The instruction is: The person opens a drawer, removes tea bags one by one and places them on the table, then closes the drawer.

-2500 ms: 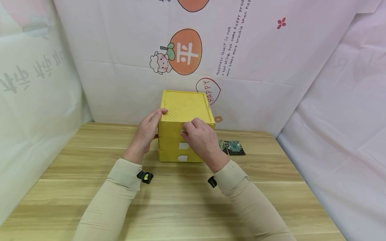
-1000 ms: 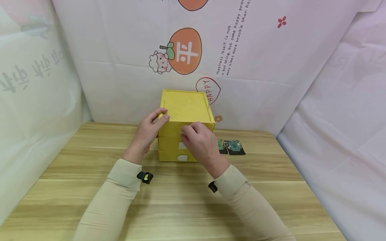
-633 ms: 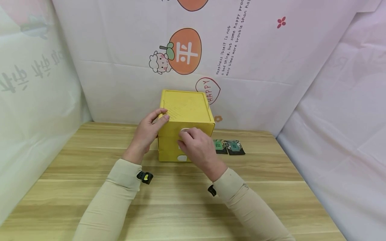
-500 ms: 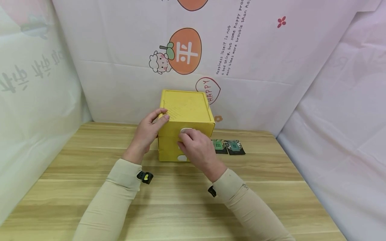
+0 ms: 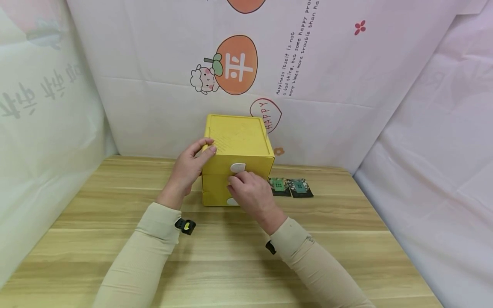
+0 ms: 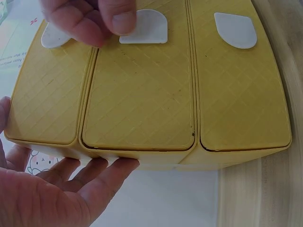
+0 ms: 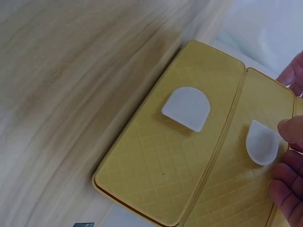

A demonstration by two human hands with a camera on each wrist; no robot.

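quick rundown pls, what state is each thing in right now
Yellow drawer box: upright on the table
Top drawer: looks closed
Middle drawer: looks closed
Bottom drawer: looks closed
Left hand: rests against the box's side and top edge
Right hand: fingers curled at the middle drawer's white handle; grip unclear
Printed packet nearer the box: lying flat
Printed packet farther from it: lying flat
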